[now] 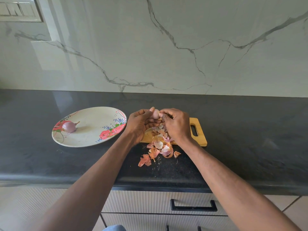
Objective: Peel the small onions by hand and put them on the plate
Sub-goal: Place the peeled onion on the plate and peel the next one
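Left hand [140, 124] grips the onion [155, 113] above the cutting board [198, 130]; right hand [175, 124] pinches its skin at the top. Best to pull thin strips downward, rotating. One peeled onion [69, 127] sits on the plate [93, 137], left of the board.

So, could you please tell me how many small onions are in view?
2: one onion lies on the plate; another onion is held between both hands. Hands may hide more.

A dark stone counter [50, 164] meets a grey-veined marble wall [166, 47], ribbed drawers [150, 202] below.
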